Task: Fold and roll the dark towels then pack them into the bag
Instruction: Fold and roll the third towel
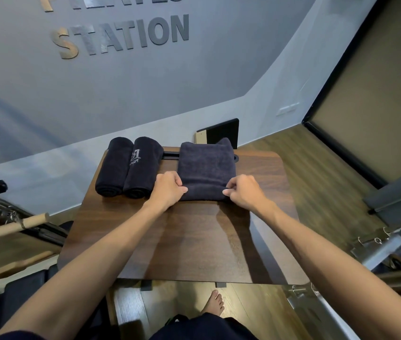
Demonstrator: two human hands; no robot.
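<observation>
- Bare foot (213,304) on the wood floor (322,182) right under both forearms, plus a bit of dark clothing at the very bottom edge.
- Towel count: three dark ones. One folded towel (206,165) lies flat between the hands, its near edge turned up into a small roll.
- Left hand (169,190) has its fingers curled over the left end of that rolled edge, thumb pinching it. Right hand (243,192) does the same on the right end, so both are gripping the same towel.
- Two rolled towels (127,165) lie side by side, touching each other, just left of the left hand. The one closer to the hand has pale stitched lettering.
- Dark flat board (224,132) leans on the wall beyond the right hand, partly hidden by the folded towel.
- Wooden pole (10,227) and metal hardware far left of the left arm; metal frame with hooks off to the right.
- Dark wood tabletop (206,241) carries the towels, grey wall (145,89) behind with raised letters reading STATION.
</observation>
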